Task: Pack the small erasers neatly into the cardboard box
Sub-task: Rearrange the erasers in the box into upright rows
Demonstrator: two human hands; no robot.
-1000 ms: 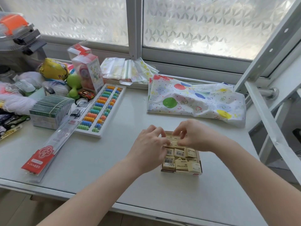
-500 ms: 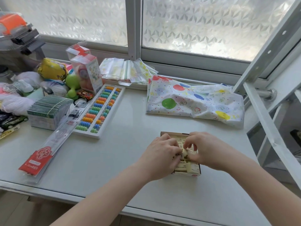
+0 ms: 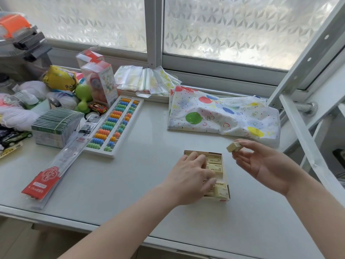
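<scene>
My right hand (image 3: 265,165) pinches one light, rubbery eraser (image 3: 234,146) by its sides, while left fingers (image 3: 196,161) press flat on the cardboard box (image 3: 226,184).

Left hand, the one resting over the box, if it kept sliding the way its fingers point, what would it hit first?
The left hand points up and right across the cardboard box, so it would probably meet the erasers packed there first, then the box's right wall.
</scene>
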